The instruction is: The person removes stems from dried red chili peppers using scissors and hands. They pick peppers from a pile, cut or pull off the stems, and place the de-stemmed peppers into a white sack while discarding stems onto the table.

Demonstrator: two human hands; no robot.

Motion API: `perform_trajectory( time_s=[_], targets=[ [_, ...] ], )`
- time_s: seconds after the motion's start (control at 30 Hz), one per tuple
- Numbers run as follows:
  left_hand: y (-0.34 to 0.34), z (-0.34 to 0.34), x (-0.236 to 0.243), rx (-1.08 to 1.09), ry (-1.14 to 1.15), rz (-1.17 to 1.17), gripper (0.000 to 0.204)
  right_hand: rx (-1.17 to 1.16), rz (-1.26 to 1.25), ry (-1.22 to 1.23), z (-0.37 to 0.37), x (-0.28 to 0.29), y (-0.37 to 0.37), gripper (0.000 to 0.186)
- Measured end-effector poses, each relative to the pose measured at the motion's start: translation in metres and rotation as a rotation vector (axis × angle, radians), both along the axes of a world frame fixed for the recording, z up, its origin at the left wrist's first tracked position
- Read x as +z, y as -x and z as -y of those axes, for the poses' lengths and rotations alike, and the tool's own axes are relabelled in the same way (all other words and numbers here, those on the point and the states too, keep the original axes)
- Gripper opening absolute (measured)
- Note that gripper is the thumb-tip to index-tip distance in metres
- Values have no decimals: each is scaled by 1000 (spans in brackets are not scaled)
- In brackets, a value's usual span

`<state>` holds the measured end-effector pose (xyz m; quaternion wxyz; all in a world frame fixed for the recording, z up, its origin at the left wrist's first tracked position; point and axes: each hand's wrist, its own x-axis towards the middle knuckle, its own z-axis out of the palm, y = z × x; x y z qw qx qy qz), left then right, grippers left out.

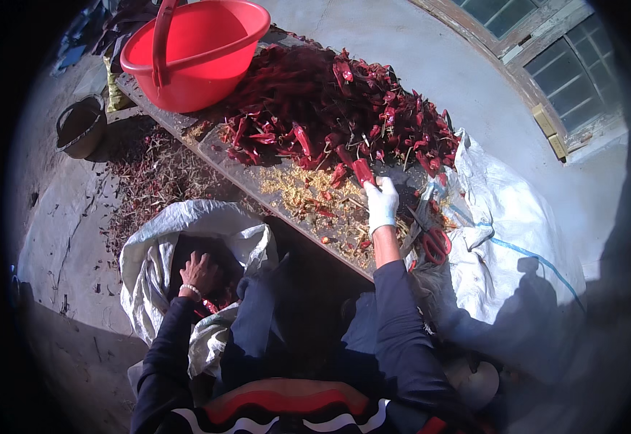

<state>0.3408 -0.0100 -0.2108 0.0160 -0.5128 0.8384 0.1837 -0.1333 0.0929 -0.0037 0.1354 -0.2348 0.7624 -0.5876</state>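
My right hand, in a white glove, grips a dried red chili pepper at the near edge of a large heap of dried chili peppers. That heap lies on a low wooden board. Bare, with a beaded bracelet at the wrist, my left hand reaches into the mouth of a white woven sack. Its fingers look apart and nothing shows in them. A few red peppers show inside the sack beside that wrist. Red-handled scissors lie to the right of my gloved hand.
A red plastic basket with a handle stands at the board's far left end. Yellow seeds cover the board's near part. Another white sack bulges at right. A dark bucket and scattered stems are on the floor at left.
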Motion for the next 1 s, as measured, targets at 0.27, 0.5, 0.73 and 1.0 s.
perform_trajectory(
  time_s=[0.27,0.5,0.73,1.0],
  targets=[
    [44,-16,106,156,39,-843,20,16,-227,89,-68,29,-131,21],
    [106,-148,236,-6,-945,-1363,43,300,-641,127,-136,30,-246,22],
    [83,-196,229,22,-915,-1312,23,480,-456,166,-193,50,-246,32],
    [61,-229,235,-180,-951,-1112,24,582,-685,105,-202,59,-260,8]
  ],
)
